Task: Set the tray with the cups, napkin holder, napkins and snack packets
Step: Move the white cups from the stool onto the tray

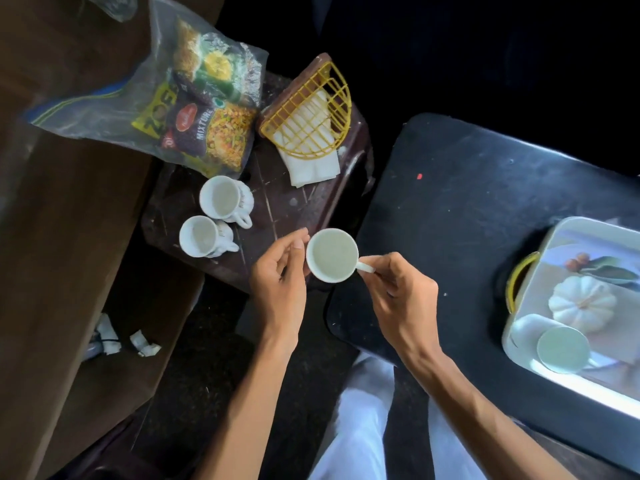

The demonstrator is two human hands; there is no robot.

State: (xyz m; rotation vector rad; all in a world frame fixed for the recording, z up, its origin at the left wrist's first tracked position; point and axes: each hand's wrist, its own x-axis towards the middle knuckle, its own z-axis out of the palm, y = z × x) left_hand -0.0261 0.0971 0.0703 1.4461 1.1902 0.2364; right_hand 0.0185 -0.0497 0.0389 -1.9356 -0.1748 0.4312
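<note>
Here, closest to the viewer, two bare forearms reach forward over white-trousered legs. The right hand (393, 282) pinches the small handle of a white cup (331, 255) between thumb and fingertips, holding it upright and empty, its mouth facing up. The left hand (281, 268) sits just beside the cup's opposite wall, fingers loosely curled and part spread; whether its fingertips touch the rim cannot be told. The cup hangs over the gap between a scuffed brown stool (277, 209) and a black table (485, 188). The tray (540, 258), white with a yellow handle, lies to the right of the held cup on that black table, well apart, on the right hand's side; one cup (562, 348) already stands in its near corner. So the carry likely runs rightward, the right hand being the nearer and the one with the grip. Farther off on the stool stand two more cups (209, 218), then a yellow wire napkin holder (306, 112) tipped over white napkins (313, 168), and a clear bag of snack packets (194, 109) at the far left.
</note>
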